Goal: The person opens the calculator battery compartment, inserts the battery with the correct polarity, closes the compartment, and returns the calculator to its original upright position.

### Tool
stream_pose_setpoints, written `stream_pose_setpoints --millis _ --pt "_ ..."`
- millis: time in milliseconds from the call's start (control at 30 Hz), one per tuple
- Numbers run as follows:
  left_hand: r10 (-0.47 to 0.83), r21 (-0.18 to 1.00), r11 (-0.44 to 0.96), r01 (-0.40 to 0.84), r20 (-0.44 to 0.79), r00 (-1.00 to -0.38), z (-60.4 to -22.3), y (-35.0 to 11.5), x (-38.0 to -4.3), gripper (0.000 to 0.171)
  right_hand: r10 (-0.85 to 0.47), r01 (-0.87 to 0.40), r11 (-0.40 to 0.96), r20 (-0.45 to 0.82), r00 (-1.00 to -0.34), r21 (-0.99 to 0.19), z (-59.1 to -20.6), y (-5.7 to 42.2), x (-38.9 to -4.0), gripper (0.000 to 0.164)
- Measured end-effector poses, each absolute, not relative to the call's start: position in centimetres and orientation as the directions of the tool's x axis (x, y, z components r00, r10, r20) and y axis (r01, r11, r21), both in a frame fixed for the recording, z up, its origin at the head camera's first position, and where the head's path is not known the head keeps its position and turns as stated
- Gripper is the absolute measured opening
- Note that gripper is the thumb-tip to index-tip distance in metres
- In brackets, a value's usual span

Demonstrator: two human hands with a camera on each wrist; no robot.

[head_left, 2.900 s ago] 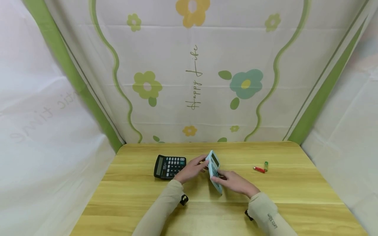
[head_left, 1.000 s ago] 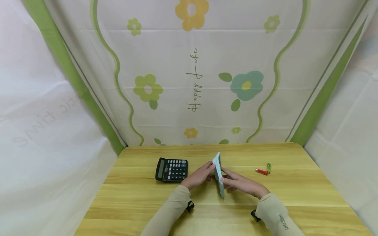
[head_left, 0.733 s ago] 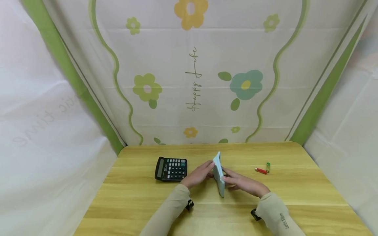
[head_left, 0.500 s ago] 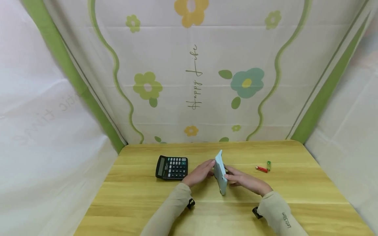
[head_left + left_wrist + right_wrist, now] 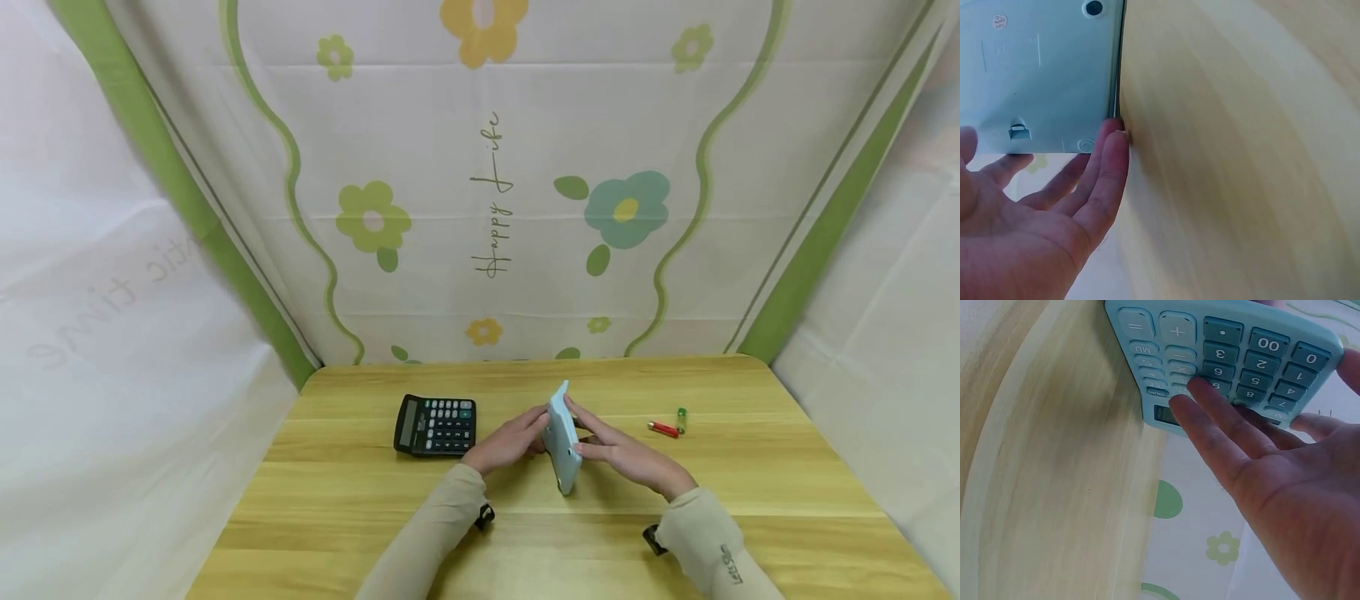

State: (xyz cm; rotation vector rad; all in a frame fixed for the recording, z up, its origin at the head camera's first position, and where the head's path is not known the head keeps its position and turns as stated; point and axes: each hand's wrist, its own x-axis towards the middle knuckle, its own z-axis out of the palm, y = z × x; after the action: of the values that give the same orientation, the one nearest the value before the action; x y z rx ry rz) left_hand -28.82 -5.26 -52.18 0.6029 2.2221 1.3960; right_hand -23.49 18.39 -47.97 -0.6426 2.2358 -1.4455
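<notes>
A light blue calculator stands on edge between my hands, its back turned partly toward the head view. My left hand holds it at the far left side; in the left wrist view its fingers bend round a corner of the calculator's back, near a small latch. On the keypad side is my right hand. The right wrist view has its fingertips against the keys near the display, with the thumb at the opposite edge. Most of the display is hidden behind those fingers.
A black calculator lies keys up on the wooden table, left of my left hand. To the right lie a small red cylinder and a small green one. A printed white curtain rises behind the table's far edge.
The light blue calculator has turned from showing its keys to showing its back, and shifted slightly right. My right fingers have spread farther up along its keypad side.
</notes>
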Motion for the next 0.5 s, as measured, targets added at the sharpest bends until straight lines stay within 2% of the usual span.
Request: stream_pose_setpoints --millis 167,300,500 --pt "0.599 0.88 0.446 0.161 -0.16 -0.785 -52.6 -5.55 -28.81 0.053 -0.561 -0.141 0.361 -0.094 -0.822 -0.922 -48.18 18.49 -23.54 0.068" --pt "0.623 0.846 0.474 0.246 -0.124 -0.772 -52.83 -5.65 -28.89 0.061 -0.563 -0.156 0.359 -0.08 -0.823 -0.92 -48.29 18.66 -23.57 0.069" --pt "0.654 0.842 0.454 0.293 -0.091 -0.751 -52.93 -5.72 -28.95 0.064 -0.563 -0.18 0.365 -0.063 -0.824 -0.914 -48.26 18.97 -23.7 0.07"
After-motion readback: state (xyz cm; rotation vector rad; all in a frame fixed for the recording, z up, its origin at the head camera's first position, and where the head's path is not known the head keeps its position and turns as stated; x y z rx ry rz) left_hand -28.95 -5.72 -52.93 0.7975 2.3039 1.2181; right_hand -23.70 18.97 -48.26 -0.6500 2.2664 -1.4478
